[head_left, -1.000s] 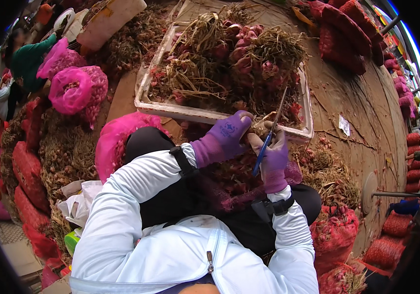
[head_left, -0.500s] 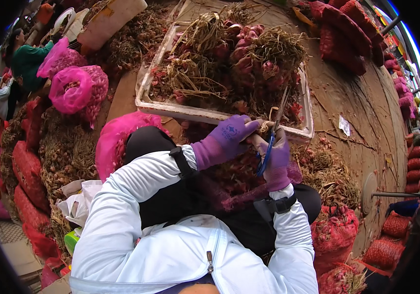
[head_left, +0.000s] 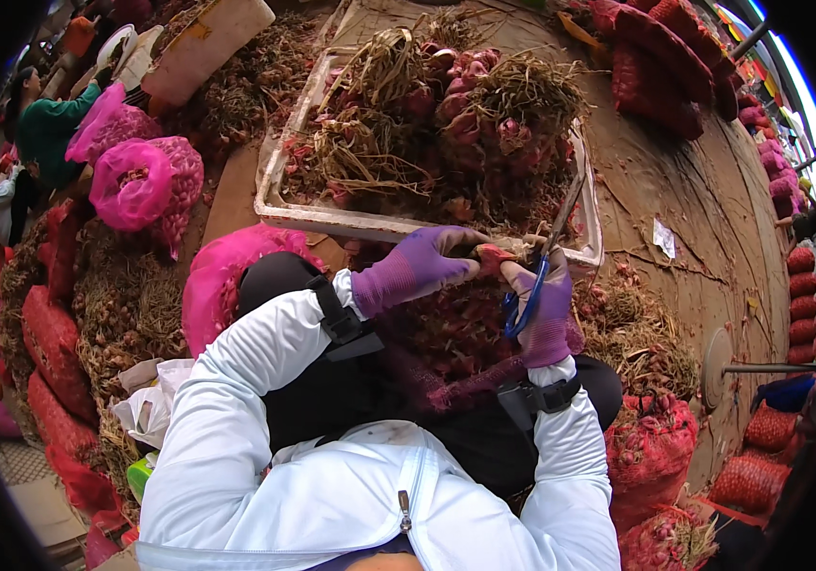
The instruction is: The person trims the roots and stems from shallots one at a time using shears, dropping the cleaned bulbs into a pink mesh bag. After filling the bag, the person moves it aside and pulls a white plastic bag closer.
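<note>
My left hand (head_left: 419,268), in a purple glove, has its thumb and fingers at the left end of a reddish shallot (head_left: 495,254) with a dry stalk. My right hand (head_left: 548,314), gloved alike, grips scissors (head_left: 528,303) with blue handles, their blades pointing up and away past the stalk. Its thumb lies close to the shallot. Just beyond both hands stands a white foam box (head_left: 351,222), heaped with bunches of shallots (head_left: 470,90) and their dried stalks. Below the hands, a net bag (head_left: 456,328) of reddish bulbs lies between my knees, partly hidden by my arms.
Pink net bags (head_left: 241,276) of bulbs stand at my left knee and farther left. Red net bags (head_left: 651,457) are at the right. Dry stalks (head_left: 632,328) lie beside my right knee. A stand's round base (head_left: 716,369) is on the right; a person in green (head_left: 51,133) sits far left.
My left hand has drawn back a little to the left and its fingers have spread apart somewhat, so the red shallot now shows between the hands. The scissors stay in my right hand, shifted slightly.
</note>
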Demonstrator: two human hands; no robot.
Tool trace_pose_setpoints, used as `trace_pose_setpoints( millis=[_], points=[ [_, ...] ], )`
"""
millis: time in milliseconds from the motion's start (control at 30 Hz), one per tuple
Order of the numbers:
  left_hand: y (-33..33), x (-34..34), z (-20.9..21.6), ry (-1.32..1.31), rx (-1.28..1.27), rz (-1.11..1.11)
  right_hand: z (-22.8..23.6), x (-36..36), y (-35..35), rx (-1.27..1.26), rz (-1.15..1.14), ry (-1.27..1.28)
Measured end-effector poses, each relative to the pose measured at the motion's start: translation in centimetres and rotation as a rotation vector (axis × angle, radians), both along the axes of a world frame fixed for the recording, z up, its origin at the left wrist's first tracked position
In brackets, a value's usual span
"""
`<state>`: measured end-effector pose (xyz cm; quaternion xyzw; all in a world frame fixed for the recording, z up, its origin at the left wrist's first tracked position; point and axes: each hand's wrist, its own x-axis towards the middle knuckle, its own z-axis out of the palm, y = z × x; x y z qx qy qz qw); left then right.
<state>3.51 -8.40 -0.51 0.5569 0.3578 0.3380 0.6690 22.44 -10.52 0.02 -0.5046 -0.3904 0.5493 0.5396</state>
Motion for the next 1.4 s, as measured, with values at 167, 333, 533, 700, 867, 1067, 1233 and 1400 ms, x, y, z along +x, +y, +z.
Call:
trace_pose_setpoints(
  millis=[167, 333, 533, 700, 867, 1067, 1233, 1400],
  points=[
    [0.0, 0.3, 0.2, -0.104, -0.228, 0.034, -1.0, -0.3, 0.0, 0.263, -0.127, -0.226],
    [0.9, -0.1, -0.5, -0.154, -0.34, 0.018, -0.7, 0.0, 0.9, 0.301, -0.12, -0.215],
    [0.6, -0.1, -1.6, -0.066, -0.363, 0.088, -0.4, -0.9, 0.8, 0.523, -0.058, -0.539],
    [-0.1, 0.1, -1.0, 0.246, -0.058, 0.075, -0.8, -1.5, 0.3, 0.549, 0.101, -0.931],
    [0.0, 0.4, -1.8, 0.303, 0.014, 0.061, -0.4, -1.7, 0.2, 0.466, 0.079, -0.94],
    [-0.1, 0.2, -0.5, 0.171, -0.156, -0.013, -1.1, -0.6, 0.6, 0.49, 0.056, -0.89],
    [0.0, -0.5, -1.2, 0.112, -0.149, -0.033, 0.3, 0.3, 0.7, 0.036, 0.172, -0.177],
    [0.1, -0.2, -1.2, 0.157, 0.064, 0.038, -1.0, 0.4, 0.1, 0.299, 0.318, -0.721]
  ],
)
